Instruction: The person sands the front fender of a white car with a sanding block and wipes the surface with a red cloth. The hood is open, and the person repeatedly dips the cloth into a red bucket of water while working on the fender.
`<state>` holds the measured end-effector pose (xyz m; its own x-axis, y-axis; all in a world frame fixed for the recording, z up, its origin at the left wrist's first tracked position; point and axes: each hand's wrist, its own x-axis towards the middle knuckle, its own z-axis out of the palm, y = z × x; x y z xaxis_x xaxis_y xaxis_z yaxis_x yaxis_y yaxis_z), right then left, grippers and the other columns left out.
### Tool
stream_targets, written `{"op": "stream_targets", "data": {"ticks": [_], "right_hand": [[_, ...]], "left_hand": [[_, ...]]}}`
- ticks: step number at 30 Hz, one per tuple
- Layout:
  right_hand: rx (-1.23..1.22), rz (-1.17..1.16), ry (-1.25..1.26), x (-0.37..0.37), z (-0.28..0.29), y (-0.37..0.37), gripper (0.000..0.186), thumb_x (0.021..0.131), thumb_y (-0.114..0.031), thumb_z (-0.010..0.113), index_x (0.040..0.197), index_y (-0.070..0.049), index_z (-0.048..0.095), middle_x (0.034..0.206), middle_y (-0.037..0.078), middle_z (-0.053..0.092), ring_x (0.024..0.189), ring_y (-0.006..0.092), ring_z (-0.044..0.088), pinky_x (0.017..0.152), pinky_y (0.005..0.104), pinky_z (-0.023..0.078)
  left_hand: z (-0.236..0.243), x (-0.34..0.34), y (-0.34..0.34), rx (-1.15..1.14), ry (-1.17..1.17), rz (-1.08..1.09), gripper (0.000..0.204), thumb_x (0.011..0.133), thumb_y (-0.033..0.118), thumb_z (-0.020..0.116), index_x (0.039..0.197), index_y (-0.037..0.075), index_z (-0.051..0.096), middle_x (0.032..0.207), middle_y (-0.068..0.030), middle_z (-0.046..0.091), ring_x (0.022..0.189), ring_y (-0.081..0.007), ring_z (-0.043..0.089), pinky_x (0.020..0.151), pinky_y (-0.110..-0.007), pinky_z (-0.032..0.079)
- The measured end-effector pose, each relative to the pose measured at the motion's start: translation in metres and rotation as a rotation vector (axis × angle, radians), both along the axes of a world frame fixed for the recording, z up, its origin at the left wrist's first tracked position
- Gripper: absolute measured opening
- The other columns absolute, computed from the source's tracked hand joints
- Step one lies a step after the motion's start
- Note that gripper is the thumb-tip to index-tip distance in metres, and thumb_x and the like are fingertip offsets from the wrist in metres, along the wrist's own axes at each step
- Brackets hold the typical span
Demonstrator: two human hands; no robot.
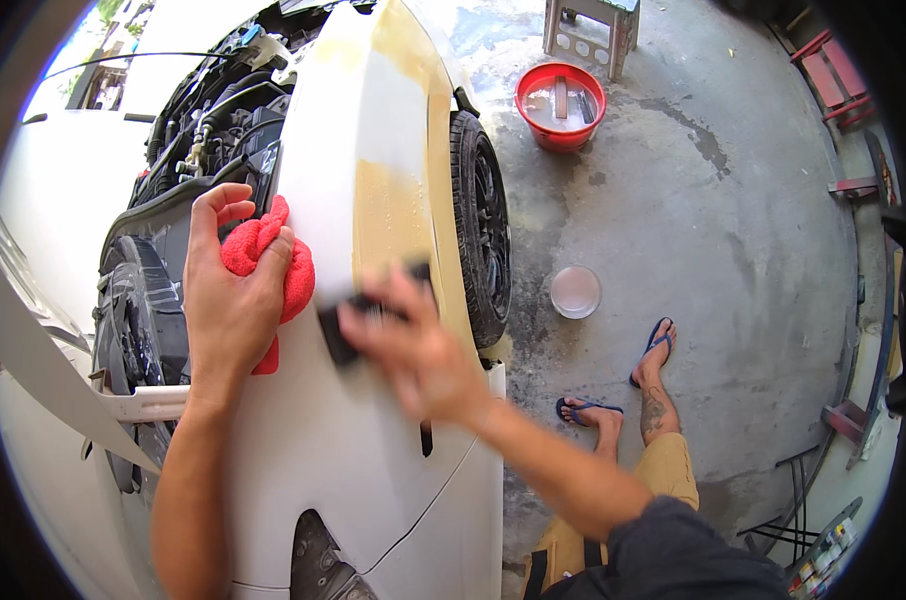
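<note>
My left hand (231, 310) grips a bunched red cloth (298, 280) above the inner edge of a white car fender (318, 430). Smeared by motion, my right hand (423, 365) is closed over a black sanding block (338, 338) that lies against the top of the fender. Just beyond the block, a yellowish-tan patch (393, 215) on the panel carries water droplets. Part of the block is hidden under my fingers.
Left of the fender lies the open engine bay (218, 130). A black tyre (481, 225) stands beneath the fender's outer edge. On the concrete floor are a red bucket (561, 135) of cloudy water, a round tub (576, 292) and a grey step stool (593, 40).
</note>
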<state>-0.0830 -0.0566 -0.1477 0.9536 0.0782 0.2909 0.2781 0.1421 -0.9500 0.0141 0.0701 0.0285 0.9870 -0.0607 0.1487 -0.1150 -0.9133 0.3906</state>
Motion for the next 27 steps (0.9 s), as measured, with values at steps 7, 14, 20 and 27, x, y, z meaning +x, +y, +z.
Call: {"op": "stream_targets", "data": {"ticks": [7,14,20,27], "right_hand": [[0.123,-0.195,-0.099,0.122,-0.011,-0.018,0.05,0.088,0.006,0.063,0.13,-0.019,0.077,0.15,0.016,0.058,0.136,0.0361,0.057,0.117,0.064,0.035],[0.131,0.191,-0.094,-0.029,-0.041,-0.02,0.034,0.09,0.007,0.067,0.097,-0.022,0.084,0.159,0.012,0.056,0.158,0.0407,0.035,0.13,0.0603,0.007],[0.145,-0.031,-0.136,0.077,-0.047,-0.022,0.016,0.094,-0.002,0.069,0.102,-0.012,0.077,0.157,0.014,0.058,0.154,0.0394,0.042,0.124,0.0646,0.02],[0.182,0.134,-0.056,-0.012,-0.057,-0.012,0.033,0.088,0.001,0.075,0.091,-0.031,0.084,0.163,0.007,0.053,0.161,0.0363,0.03,0.131,0.0543,0.001]], "left_hand": [[0.0,0.0,0.0,-0.024,0.017,0.02,0.048,0.094,0.015,0.078,0.135,0.004,0.057,0.123,-0.0154,0.065,0.115,-0.0252,0.064,0.103,-0.038,0.051],[0.003,-0.003,-0.002,0.019,0.059,-0.002,0.045,0.096,0.013,0.075,0.136,0.004,0.057,0.126,-0.0148,0.064,0.117,-0.0233,0.063,0.105,-0.036,0.05],[0.001,-0.002,-0.002,-0.013,0.081,-0.023,0.043,0.097,0.011,0.075,0.135,0.003,0.057,0.124,-0.0146,0.063,0.118,-0.0221,0.061,0.106,-0.035,0.049],[0.003,0.0,-0.004,-0.007,0.06,-0.045,0.044,0.094,0.011,0.075,0.133,0.002,0.057,0.123,-0.0145,0.063,0.12,-0.0241,0.06,0.107,-0.037,0.048]]}}
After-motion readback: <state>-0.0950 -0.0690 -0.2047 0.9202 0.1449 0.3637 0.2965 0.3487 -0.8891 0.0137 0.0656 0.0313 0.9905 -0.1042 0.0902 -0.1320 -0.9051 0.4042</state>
